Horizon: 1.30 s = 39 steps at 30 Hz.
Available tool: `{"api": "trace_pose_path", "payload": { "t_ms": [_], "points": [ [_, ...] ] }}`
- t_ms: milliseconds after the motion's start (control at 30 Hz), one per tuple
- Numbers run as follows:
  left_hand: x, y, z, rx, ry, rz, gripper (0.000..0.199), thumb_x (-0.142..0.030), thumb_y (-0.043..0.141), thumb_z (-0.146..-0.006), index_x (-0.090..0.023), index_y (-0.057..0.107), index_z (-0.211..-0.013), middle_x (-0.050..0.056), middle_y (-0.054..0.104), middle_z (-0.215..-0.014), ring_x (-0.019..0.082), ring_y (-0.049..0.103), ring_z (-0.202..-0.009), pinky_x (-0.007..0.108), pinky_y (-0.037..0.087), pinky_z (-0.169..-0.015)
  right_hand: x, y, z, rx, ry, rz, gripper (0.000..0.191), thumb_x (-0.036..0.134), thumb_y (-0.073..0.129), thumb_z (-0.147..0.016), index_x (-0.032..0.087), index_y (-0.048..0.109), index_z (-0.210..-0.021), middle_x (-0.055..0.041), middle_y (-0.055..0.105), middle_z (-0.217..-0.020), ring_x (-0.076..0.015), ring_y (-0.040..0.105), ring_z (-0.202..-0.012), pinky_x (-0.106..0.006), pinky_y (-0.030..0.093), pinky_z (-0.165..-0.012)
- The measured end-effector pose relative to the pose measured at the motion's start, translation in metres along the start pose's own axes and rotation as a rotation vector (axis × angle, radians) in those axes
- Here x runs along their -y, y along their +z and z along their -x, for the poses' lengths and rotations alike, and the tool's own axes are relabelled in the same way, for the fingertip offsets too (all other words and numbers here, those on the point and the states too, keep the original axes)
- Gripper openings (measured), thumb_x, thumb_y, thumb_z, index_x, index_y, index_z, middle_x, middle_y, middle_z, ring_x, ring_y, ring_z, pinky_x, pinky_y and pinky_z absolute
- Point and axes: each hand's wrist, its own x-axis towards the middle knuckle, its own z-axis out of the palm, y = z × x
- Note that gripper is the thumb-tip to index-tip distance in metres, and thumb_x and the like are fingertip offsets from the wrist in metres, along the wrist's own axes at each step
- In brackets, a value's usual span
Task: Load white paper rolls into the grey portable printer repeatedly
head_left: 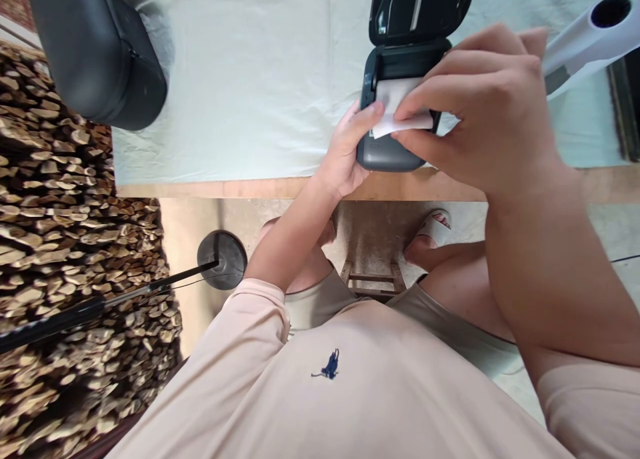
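Observation:
A small dark label printer (395, 155) stands at the table's front edge with its lid (423, 9) hinged open toward the back. A roll of white paper (393, 93) sits in its compartment, and the loose end folds forward over the front. My left hand (353, 142) is closed round the printer's left side, its thumb pressing by the paper's left edge. From the right, my right hand (480, 105) pinches the paper between thumb and fingers. The hand hides the right part of the printer and the roll.
A pale cloth (240, 79) covers the table. A black case (100, 52) stands at the back left, and a white cylindrical object (585, 42) with a dark round end lies at the right. Below left are a round black stand base (223, 259) and stacked firewood (75, 212).

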Motion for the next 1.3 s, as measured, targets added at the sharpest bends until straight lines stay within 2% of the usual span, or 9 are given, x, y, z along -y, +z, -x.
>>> {"api": "trace_pose_path", "payload": {
  "t_ms": [133,233,367,500,667,867,1033,1133,1300],
  "points": [
    [0.0,0.0,0.001,-0.012,0.0,-0.117,0.018,-0.024,0.042,-0.072,-0.02,0.046,-0.089,-0.002,0.055,-0.077,0.011,0.053,-0.088,0.023,0.046,-0.071,0.007,-0.006,0.002,-0.097,0.025,-0.14,0.032,0.046,0.036,-0.068,0.023,0.055,-0.077,0.0053,0.05,-0.077,0.0003,0.041,-0.086,-0.025,0.031,-0.089],
    [0.0,0.002,0.001,-0.018,0.041,-0.15,0.021,-0.02,0.046,-0.069,-0.02,0.046,-0.09,-0.001,0.055,-0.078,0.014,0.053,-0.091,0.029,0.046,-0.077,0.006,-0.006,0.0,-0.3,0.138,-0.277,0.034,0.04,0.031,-0.072,0.014,0.05,-0.084,0.0014,0.046,-0.082,0.0056,0.038,-0.074,-0.012,0.033,-0.067],
    [0.001,0.004,0.002,-0.01,0.049,-0.208,0.031,-0.012,0.05,-0.064,-0.021,0.044,-0.093,-0.002,0.053,-0.079,0.012,0.055,-0.083,0.027,0.045,-0.077,-0.001,-0.001,-0.008,-0.466,0.174,-0.574,0.043,0.033,0.046,-0.063,0.017,0.035,-0.101,0.0026,0.036,-0.105,0.0048,0.041,-0.087,-0.005,0.024,-0.052],
    [0.001,0.004,0.003,-0.035,0.035,-0.288,0.044,-0.009,0.048,-0.063,-0.023,0.039,-0.103,-0.004,0.051,-0.083,0.01,0.054,-0.082,0.026,0.044,-0.077,-0.005,0.003,-0.012,-0.411,0.046,-0.875,0.051,0.032,0.042,-0.067,0.018,0.016,-0.109,0.0026,0.039,-0.101,0.0087,0.041,-0.078,-0.004,0.031,-0.059],
    [0.001,0.003,0.003,-0.053,0.011,-0.321,0.043,-0.012,0.048,-0.065,-0.026,0.038,-0.105,-0.004,0.051,-0.085,0.009,0.054,-0.086,0.022,0.044,-0.078,-0.006,0.001,-0.006,-0.349,0.166,-0.893,0.029,0.028,0.035,-0.07,0.016,0.046,-0.093,0.0007,0.042,-0.091,0.0025,0.041,-0.086,-0.008,0.034,-0.065],
    [0.001,0.001,0.004,-0.117,-0.004,-0.223,0.048,-0.011,0.048,-0.065,-0.026,0.036,-0.11,-0.005,0.053,-0.083,0.014,0.049,-0.099,0.023,0.046,-0.079,-0.014,0.012,-0.006,-0.204,0.272,-0.983,0.032,0.031,0.037,-0.068,0.023,0.038,-0.099,0.0014,0.038,-0.103,0.0031,0.04,-0.084,-0.006,0.032,-0.059],
    [-0.004,0.003,0.004,0.009,0.02,-0.024,0.032,-0.022,0.038,-0.073,-0.031,0.044,-0.103,-0.002,0.055,-0.099,0.015,0.036,-0.114,0.022,0.047,-0.08,-0.01,0.013,-0.006,0.036,0.28,-1.033,0.047,0.035,0.046,-0.063,0.026,0.032,-0.107,0.001,0.04,-0.09,0.0065,0.037,-0.075,-0.005,0.037,-0.062],
    [-0.005,0.007,0.004,-0.008,0.011,-0.048,0.032,-0.029,0.037,-0.074,-0.024,0.046,-0.104,0.0,0.056,-0.098,0.015,0.036,-0.115,0.021,0.044,-0.084,-0.007,0.009,-0.004,0.113,0.275,-1.027,0.052,0.035,0.049,-0.061,0.029,0.028,-0.108,0.001,0.038,-0.09,0.0066,0.036,-0.073,-0.005,0.036,-0.058],
    [-0.006,0.013,0.003,-0.059,-0.008,-0.13,0.038,-0.023,0.027,-0.077,-0.006,0.041,-0.108,0.003,0.056,-0.085,0.015,0.042,-0.108,0.027,0.041,-0.082,-0.008,0.009,-0.004,0.099,0.279,-0.96,0.05,0.034,0.05,-0.06,0.028,0.031,-0.106,0.0009,0.037,-0.096,0.0051,0.038,-0.079,-0.007,0.038,-0.061]
  ]
}}
